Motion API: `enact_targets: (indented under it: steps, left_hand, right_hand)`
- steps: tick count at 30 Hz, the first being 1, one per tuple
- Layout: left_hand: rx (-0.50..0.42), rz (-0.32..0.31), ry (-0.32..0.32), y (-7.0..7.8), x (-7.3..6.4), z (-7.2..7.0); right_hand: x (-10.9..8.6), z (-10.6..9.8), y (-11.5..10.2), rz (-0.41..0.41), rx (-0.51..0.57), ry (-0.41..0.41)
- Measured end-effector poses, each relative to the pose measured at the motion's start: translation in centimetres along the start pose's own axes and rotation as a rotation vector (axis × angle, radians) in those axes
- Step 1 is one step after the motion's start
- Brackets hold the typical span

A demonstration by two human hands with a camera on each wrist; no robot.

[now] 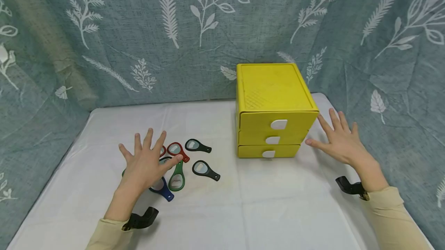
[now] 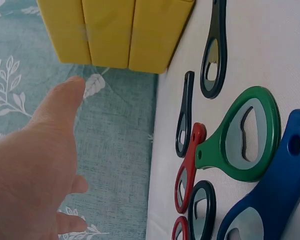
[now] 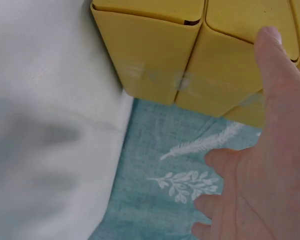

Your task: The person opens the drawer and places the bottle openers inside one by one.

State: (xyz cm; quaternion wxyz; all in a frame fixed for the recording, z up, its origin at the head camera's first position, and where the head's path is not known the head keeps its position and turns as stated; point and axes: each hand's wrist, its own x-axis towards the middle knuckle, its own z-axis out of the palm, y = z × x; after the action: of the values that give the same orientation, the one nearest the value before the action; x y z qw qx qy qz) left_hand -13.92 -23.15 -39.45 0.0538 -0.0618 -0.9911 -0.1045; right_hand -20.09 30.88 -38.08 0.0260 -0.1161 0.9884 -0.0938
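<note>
Several bottle openers lie on the white-covered table at the left: a blue opener point(image 1: 162, 190), a green opener point(image 1: 177, 178), a red opener point(image 1: 178, 151) and a black opener point(image 1: 206, 170) among them. Over this group hovers my left hand point(image 1: 143, 166), fingers straight and spread, hiding some openers in the head view. A yellow three-drawer box point(image 1: 278, 87) with white pull tabs stands right of the middle, its drawers closed. Beside its right side my right hand point(image 1: 338, 142) is held with spread fingers and holds nothing. In the right wrist view the thumb appears in front of the box point(image 3: 140, 55).
White cloth point(image 1: 264, 211) covers the table. A green-blue curtain point(image 1: 139, 49) with white leaf prints hangs behind and along both sides. Another black opener point(image 1: 197, 145) lies farther back, between the group and the box. Each wrist bears a black camera mount point(image 1: 140, 219).
</note>
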Motion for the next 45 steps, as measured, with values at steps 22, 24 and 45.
enact_targets:
  steps: [22, 24, 45]
  left_hand:
    - [-0.404, 0.111, 0.227, 4.4, -1.3, -1.0]
    - [-0.461, 0.118, 0.242, 5.4, -1.4, -1.2]
    - [-0.745, 0.189, 0.247, 10.3, -1.5, -0.1]
  right_hand:
    - [-0.5, -2.2, -1.2, -0.14, 0.462, 0.279]
    - [-0.5, -2.4, -1.7, -0.136, 0.502, 0.308]
    - [0.3, -3.8, -7.0, -0.072, 1.034, 0.44]
